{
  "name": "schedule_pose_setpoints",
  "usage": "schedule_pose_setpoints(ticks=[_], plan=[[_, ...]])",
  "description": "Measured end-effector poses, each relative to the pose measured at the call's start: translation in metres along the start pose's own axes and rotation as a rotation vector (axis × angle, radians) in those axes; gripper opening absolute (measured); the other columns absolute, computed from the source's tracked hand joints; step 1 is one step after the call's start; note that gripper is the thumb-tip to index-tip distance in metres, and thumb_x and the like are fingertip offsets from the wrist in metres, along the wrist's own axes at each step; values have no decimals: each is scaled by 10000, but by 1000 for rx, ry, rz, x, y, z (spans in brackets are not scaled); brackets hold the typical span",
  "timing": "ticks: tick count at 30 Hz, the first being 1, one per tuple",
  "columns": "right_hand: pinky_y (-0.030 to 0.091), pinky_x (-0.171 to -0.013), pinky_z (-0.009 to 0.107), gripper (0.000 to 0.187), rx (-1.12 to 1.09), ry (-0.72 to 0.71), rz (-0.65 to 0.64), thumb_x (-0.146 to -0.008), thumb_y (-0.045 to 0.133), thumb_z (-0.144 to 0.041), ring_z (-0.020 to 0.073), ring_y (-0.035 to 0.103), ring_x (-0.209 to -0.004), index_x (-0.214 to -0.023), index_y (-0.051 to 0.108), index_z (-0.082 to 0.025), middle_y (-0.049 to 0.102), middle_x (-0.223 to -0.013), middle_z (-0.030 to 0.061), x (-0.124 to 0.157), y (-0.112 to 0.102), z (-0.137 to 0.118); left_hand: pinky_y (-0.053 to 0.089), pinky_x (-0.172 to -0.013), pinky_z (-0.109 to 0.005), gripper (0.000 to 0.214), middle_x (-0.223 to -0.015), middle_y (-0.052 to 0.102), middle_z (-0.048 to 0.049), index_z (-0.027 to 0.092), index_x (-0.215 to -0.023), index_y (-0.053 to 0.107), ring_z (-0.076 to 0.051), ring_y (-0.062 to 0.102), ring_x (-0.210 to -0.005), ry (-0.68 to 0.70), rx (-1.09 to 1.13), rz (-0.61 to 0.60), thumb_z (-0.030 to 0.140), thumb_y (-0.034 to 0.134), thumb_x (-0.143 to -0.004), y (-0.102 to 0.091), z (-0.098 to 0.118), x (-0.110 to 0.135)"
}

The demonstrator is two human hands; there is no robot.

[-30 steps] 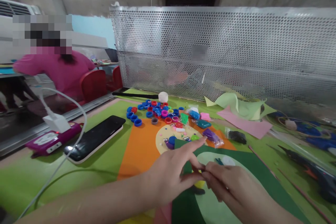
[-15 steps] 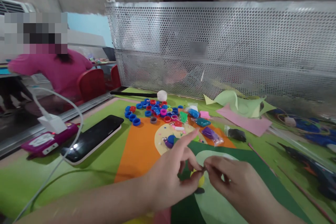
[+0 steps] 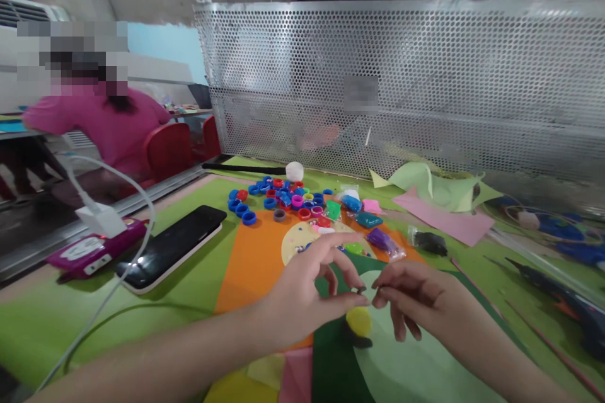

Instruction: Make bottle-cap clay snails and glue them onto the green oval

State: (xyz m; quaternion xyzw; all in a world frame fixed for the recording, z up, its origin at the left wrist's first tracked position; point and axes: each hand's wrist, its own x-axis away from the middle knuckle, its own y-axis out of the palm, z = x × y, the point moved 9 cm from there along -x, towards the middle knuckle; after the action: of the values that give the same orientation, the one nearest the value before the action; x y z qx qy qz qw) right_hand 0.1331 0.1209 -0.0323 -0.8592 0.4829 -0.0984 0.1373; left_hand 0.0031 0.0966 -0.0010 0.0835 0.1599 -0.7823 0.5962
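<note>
My left hand (image 3: 312,293) and my right hand (image 3: 416,299) meet fingertip to fingertip above the dark green paper sheet (image 3: 340,359). Between the pinched thumbs and forefingers sits a tiny dark bit of clay (image 3: 363,290), too small to name surely. Right under them a yellow clay ball (image 3: 359,321) rests on a small black piece on the pale green oval (image 3: 401,365). Behind the hands lies a beige disc (image 3: 295,242) with coloured bits on it.
Several blue, red and pink bottle caps (image 3: 276,195) and clay packets (image 3: 368,220) lie further back. A black phone (image 3: 172,245) and a pink power bank (image 3: 89,249) with a white cable sit left. Pink and green paper (image 3: 439,201), a glue gun (image 3: 562,302), a perforated metal screen behind. A person in pink sits at far left.
Both hands have lifted a little off the paper, uncovering the yellow ball beneath them. The left forefinger has curled in from pointing outward, and the pinch stays closed.
</note>
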Motion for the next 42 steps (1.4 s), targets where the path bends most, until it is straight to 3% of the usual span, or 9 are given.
schedule_pose_setpoints(ticks=[4,8,10,14,18,24,31,36,42], plan=[[434,-387,181,131,-9,-11,29,-762,573,-333,123,618,-539,-796,565,-207,663,-736,25,0,-5,-1,466,-642,-227,310,-801,605,7,209,-1057,618,-117,563,-701,70,-131,-34,119,665,-764,2,8,-2],[480,-441,205,133,33,-50,36,-783,540,-300,127,602,-530,-839,631,-220,645,-603,-2,1,-7,-6,444,-586,-215,102,-760,620,-20,191,-895,711,-134,567,-695,149,-334,-56,190,642,-820,1,12,-5],[481,-444,220,164,55,-58,60,-775,541,-315,128,586,-496,-835,661,-221,630,-560,-8,1,-8,-8,449,-597,-223,119,-744,627,-24,190,-890,714,-139,569,-690,189,-406,-57,241,613,-853,0,13,-7],[494,-471,244,236,71,-42,102,-756,562,-356,118,568,-475,-903,703,-238,681,-688,9,1,-10,-5,456,-654,-255,171,-710,638,-22,193,-806,700,-157,565,-709,225,-478,-55,323,604,-861,-3,12,-10],[486,-528,234,151,145,-44,92,-771,576,-322,119,578,-519,-805,706,-254,659,-644,-15,1,-8,-1,448,-699,-267,140,-711,642,-15,201,-769,700,-165,567,-729,211,-525,-72,311,644,-834,-3,7,-12],[429,-513,200,105,345,-88,50,-786,548,-241,108,558,-547,-694,598,-231,596,-612,-43,3,-2,-6,460,-747,-268,167,-895,667,-30,205,-919,680,-167,600,-834,131,-589,-144,213,513,-908,1,-4,-13],[375,-488,230,275,698,-141,98,-914,398,-315,124,493,-529,-657,427,-222,526,-585,-35,4,0,-8,429,-612,-255,316,-695,542,-3,167,-684,580,-149,540,-670,67,-667,-127,282,438,-942,-1,-3,-13],[399,-508,216,126,646,-135,70,-871,492,-260,124,529,-569,-752,524,-235,583,-661,-33,3,1,-3,461,-672,-236,54,-849,625,-12,187,-848,648,-145,582,-759,109,-665,-166,207,600,-859,6,-9,-11],[449,-615,226,205,601,-84,27,-922,403,-260,119,602,-655,-915,608,-275,665,-874,-31,2,0,1,467,-792,-249,194,-945,666,-29,209,-1037,667,-152,601,-884,177,-682,-187,164,538,-898,9,-13,-9]])
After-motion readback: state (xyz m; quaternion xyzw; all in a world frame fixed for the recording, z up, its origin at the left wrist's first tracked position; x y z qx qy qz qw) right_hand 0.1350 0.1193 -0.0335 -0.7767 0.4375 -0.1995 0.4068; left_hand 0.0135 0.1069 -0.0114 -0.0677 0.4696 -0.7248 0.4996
